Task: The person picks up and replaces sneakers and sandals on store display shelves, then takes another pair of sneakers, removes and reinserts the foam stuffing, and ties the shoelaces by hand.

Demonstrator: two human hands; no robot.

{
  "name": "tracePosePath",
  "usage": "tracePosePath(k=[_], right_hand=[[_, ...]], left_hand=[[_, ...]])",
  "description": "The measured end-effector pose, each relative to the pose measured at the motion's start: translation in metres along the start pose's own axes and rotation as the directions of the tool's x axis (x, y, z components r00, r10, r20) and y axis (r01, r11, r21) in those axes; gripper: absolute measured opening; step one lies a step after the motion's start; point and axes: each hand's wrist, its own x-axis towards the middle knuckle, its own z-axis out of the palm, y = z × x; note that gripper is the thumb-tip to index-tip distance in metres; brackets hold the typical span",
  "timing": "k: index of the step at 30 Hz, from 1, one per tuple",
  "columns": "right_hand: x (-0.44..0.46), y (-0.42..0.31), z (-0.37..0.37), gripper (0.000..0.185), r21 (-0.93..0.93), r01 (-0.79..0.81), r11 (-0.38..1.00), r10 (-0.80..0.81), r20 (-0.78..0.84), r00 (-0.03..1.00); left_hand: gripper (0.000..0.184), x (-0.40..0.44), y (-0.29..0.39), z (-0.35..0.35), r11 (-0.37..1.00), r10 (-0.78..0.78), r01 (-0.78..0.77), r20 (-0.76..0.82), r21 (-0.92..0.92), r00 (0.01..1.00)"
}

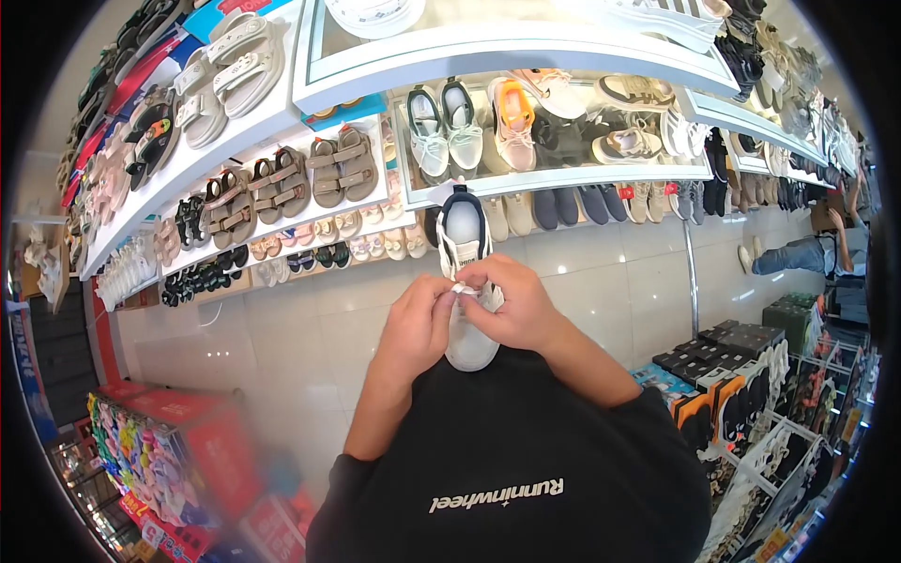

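A white sneaker (472,342) with a dark collar lining is held in front of my chest, its toe pointing toward me. My left hand (415,324) is closed in a pinch on the white shoelace (460,289) over the shoe's tongue. Meeting it from the other side, my right hand (511,298) also pinches the lace, fingertips nearly touching. The fingers cover most of the lacing, so whether there is a knot or loop cannot be made out. The toe end lies close to my black shirt (554,432).
A lit display shelf (563,178) with sneakers stands just ahead, under a higher shelf (526,61). Sandals (343,167) fill the racks at left. Shoe boxes (723,347) are stacked at right, and a red bin (202,450) is at lower left. Another person (812,253) is at far right.
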Motion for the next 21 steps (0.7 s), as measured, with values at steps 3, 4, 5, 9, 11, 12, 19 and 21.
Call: tracePosePath(k=[3,4,5,9,11,12,19,21], right_hand=[[0.001,0.003,0.001,0.025,0.011,-0.010,1.000,0.009,0.049,0.999],[0.002,0.003,0.002,0.025,0.006,-0.006,1.000,0.006,0.064,0.998],[0.002,0.003,0.003,0.024,-0.006,0.017,1.000,-0.017,0.061,0.998],[0.004,0.000,0.004,0.023,-0.044,0.066,0.997,-0.062,0.085,0.994],[0.005,-0.001,0.001,0.024,-0.060,0.074,0.995,-0.066,0.136,0.989],[0.006,-0.001,-0.001,0.025,-0.069,0.081,0.994,-0.068,0.172,0.983],[0.001,-0.002,0.002,0.029,-0.008,-0.033,0.999,0.034,0.163,0.986],[0.000,-0.003,0.000,0.031,-0.021,0.015,1.000,-0.011,0.168,0.986]], left_hand=[[0.008,-0.003,-0.001,0.003,1.000,-0.013,0.013,-0.033,0.013,0.999],[0.008,-0.004,-0.001,0.004,1.000,-0.014,0.015,-0.044,0.022,0.999],[0.008,-0.005,0.001,0.004,0.998,-0.055,0.056,-0.051,0.014,0.997],[0.008,-0.011,0.003,0.002,0.986,-0.161,0.163,-0.057,0.025,0.985],[0.009,-0.017,-0.002,0.000,0.985,-0.173,0.174,-0.047,0.006,0.984],[0.009,-0.020,-0.003,-0.001,0.985,-0.173,0.172,-0.041,-0.028,0.984],[0.010,-0.035,0.004,0.000,0.956,-0.191,0.179,-0.030,-0.235,0.981],[0.010,-0.040,0.006,-0.002,0.948,-0.186,0.177,-0.006,-0.264,0.983]])
